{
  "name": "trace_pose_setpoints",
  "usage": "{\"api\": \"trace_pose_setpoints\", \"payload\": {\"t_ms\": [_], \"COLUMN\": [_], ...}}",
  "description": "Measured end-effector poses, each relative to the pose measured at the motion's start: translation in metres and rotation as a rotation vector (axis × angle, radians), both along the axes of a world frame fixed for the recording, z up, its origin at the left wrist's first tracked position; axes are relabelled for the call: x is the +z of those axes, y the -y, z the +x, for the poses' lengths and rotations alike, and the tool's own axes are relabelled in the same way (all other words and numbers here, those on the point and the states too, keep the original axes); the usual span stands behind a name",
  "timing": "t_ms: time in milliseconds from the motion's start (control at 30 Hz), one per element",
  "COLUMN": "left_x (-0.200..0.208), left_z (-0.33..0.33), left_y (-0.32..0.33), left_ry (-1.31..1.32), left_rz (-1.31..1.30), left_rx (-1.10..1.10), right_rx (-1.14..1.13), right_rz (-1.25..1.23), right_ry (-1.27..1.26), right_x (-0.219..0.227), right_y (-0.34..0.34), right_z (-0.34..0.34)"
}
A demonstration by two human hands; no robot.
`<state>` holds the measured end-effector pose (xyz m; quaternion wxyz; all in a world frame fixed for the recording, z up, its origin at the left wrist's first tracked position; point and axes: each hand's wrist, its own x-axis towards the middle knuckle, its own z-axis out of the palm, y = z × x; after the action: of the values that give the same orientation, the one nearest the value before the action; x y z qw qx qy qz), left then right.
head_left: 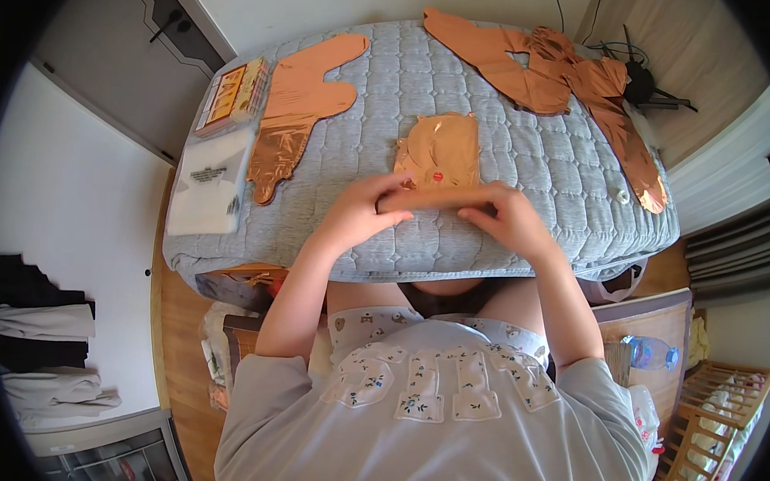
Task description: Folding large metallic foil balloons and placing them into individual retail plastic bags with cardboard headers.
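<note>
A copper-coloured foil balloon (448,147), flat and wrinkled with a small red mark near its middle, lies on the grey quilted mattress (385,99) in front of me. Its near edge is lifted and turned up as a band between my hands. My left hand (365,208) pinches the left end of that band, thumb in front. At the other end, my right hand (511,220) grips it with the fingers over the top and the thumb below. The fingertips are slightly smeared by motion.
Another flat copper foil balloon (292,103) lies at left, beside a colourful box (233,97) and a white plastic packet (210,181). A larger foil piece (536,78) spreads across the far right, near a black stand (646,84). A small white roll (621,195) sits near the right edge.
</note>
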<state>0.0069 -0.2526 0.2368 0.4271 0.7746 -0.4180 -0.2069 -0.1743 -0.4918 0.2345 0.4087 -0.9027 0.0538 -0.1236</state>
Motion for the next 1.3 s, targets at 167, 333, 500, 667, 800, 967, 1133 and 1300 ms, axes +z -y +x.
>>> {"api": "trace_pose_setpoints", "payload": {"t_ms": [167,333,500,667,800,967,1133,1300], "left_x": [-0.009,-0.013,-0.012,-0.007,-0.010,-0.007,-0.010,0.001], "left_z": [-0.006,-0.007,-0.005,-0.009,-0.004,-0.001,0.014,0.017], "left_y": [-0.008,-0.007,-0.008,-0.005,-0.003,0.002,0.011,0.028], "left_ry": [0.567,0.637,0.617,0.707,0.750,0.727,0.638,0.087], "left_rz": [-0.121,-0.158,-0.098,-0.052,-0.039,-0.073,-0.160,0.030], "left_rx": [-0.217,-0.210,-0.266,-0.251,-0.304,-0.309,-0.300,-0.031], "right_rx": [0.109,0.047,0.095,0.065,0.080,0.063,0.015,-0.212], "right_rz": [-0.286,-0.427,-0.354,-0.366,-0.383,-0.367,-0.281,0.098], "right_ry": [0.248,0.267,0.211,0.226,0.214,0.175,0.191,0.020], "right_x": [-0.008,-0.007,-0.004,0.001,-0.002,-0.004,-0.002,-0.002], "right_y": [-0.017,-0.022,-0.018,-0.022,-0.021,-0.018,-0.015,-0.013], "right_z": [-0.015,-0.019,-0.015,-0.013,-0.011,-0.007,0.003,0.023]}}
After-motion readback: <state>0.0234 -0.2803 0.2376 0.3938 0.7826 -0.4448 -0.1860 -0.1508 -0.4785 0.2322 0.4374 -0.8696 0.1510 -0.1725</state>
